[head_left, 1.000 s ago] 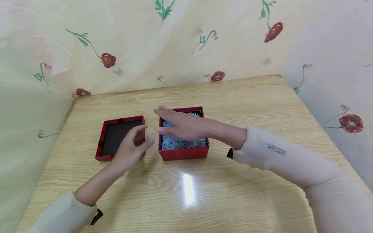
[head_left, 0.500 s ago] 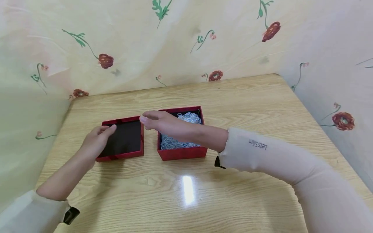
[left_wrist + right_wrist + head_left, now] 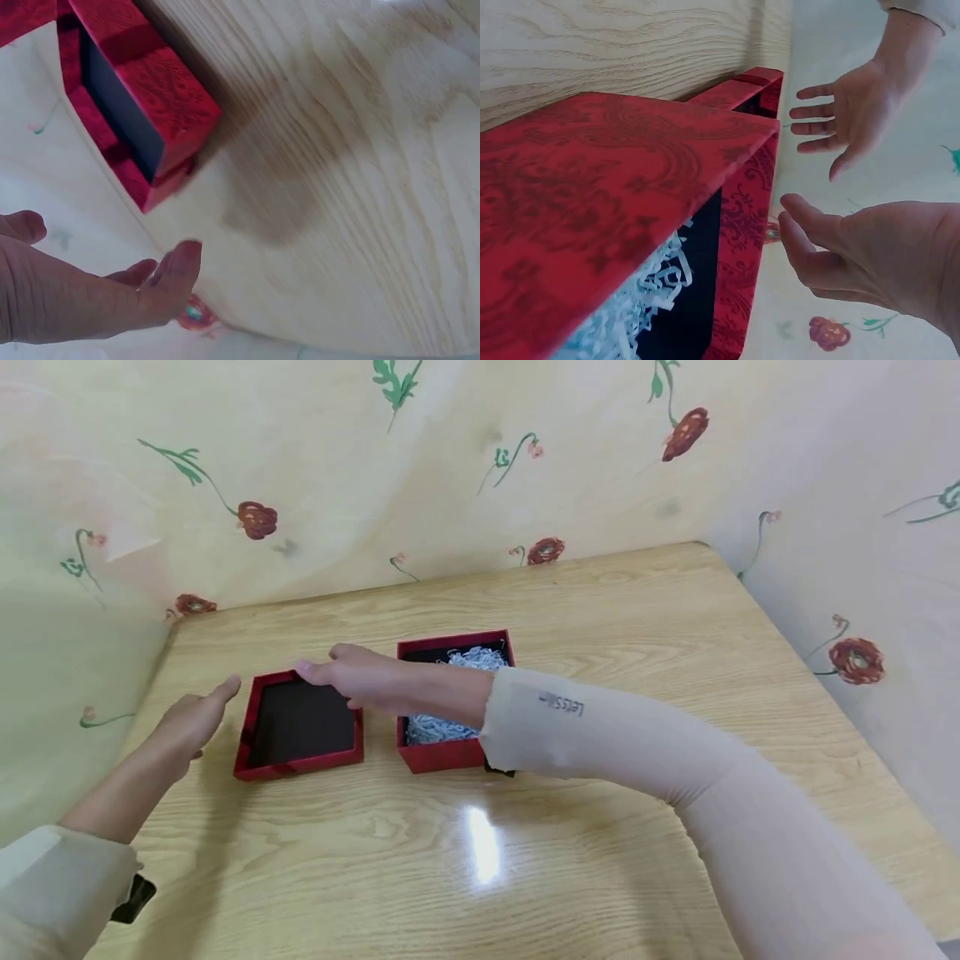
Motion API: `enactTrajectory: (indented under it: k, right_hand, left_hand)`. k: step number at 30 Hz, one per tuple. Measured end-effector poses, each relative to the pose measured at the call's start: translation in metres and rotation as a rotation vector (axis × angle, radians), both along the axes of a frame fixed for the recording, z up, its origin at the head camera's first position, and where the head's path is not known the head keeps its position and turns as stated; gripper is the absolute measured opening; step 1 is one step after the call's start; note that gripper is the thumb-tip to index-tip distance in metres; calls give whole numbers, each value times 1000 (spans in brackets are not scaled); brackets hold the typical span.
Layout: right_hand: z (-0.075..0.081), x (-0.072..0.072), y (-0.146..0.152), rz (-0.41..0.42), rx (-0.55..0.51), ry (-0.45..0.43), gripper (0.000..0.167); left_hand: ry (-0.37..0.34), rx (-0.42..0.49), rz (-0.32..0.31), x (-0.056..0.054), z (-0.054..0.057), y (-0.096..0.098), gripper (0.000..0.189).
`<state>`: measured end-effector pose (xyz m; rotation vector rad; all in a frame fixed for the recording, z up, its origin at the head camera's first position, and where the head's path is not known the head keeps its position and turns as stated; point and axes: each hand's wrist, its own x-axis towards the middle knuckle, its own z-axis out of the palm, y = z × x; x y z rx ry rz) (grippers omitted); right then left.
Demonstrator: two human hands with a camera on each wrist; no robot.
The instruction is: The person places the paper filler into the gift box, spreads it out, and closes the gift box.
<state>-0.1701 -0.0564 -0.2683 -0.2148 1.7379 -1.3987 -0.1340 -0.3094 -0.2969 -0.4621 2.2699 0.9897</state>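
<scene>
A shallow red box lid (image 3: 300, 766) with a dark inside lies at the left of the table. To its right stands a deeper red box (image 3: 442, 757), filled with pale blue shredded paper (image 3: 435, 729). My left hand (image 3: 183, 727) hovers left of the lid, holding nothing, its fingers extended in the right wrist view. Over the lid's far right corner hangs my right hand (image 3: 360, 677), also with nothing in it; its forearm crosses above the box and hides part of the paper. In the right wrist view the right hand (image 3: 870, 255) has loosely bent fingers.
The wooden table (image 3: 600, 635) carries both box parts. A cloth with printed flowers (image 3: 315, 460) hangs behind the table and along its sides. A bright reflection (image 3: 482, 843) shows on the tabletop in front of the box.
Both hands have moved left: the left from the lid's right side to beyond its left edge, the right from above the box to above the lid. The box and lid stay put.
</scene>
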Motion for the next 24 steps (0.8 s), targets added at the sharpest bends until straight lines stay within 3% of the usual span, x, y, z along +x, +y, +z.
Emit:
enactTrajectory:
  k: [7, 12, 18, 24]
  right_hand:
    - [-9, -2, -28, 16, 94, -62, 69]
    - [-17, -2, -41, 18, 190, -54, 64]
    - [-28, -3, -50, -9, 269, 8, 63]
    - [-35, -6, -53, -24, 428, 137, 77]
  left_hand:
    - [-129, 70, 69, -2, -11, -11, 108]
    - [-188, 92, 69, -4, -17, -11, 105]
    - [-194, 107, 90, -6, -23, -7, 103]
    - [-197, 113, 102, -5, -23, -4, 101]
